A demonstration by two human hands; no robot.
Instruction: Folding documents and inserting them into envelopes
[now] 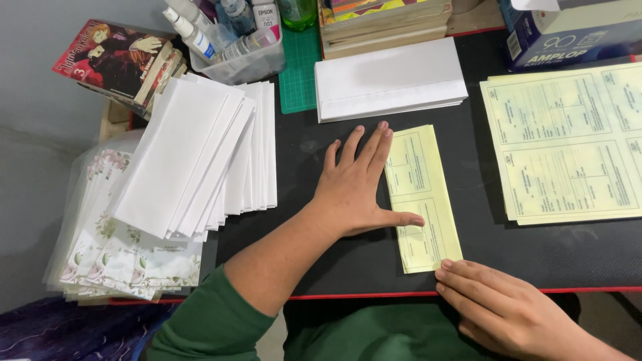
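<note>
A folded pale yellow printed form [421, 197] lies lengthwise on the black desk mat [535, 247]. My left hand [358, 187] lies flat, fingers spread, against the form's left edge, with the thumb pressing on its middle. My right hand [498, 304] rests at the desk's near edge, fingertips touching the form's lower right corner. Neither hand grips anything.
A fanned pile of white envelopes [200, 154] lies at left over clear floral sleeves [107, 254]. A neat envelope stack [391, 80] sits beyond the form. A stack of flat yellow forms [568, 144] lies at right, a blue box [568, 33] behind it. Books and a bottle tray [234, 47] line the back.
</note>
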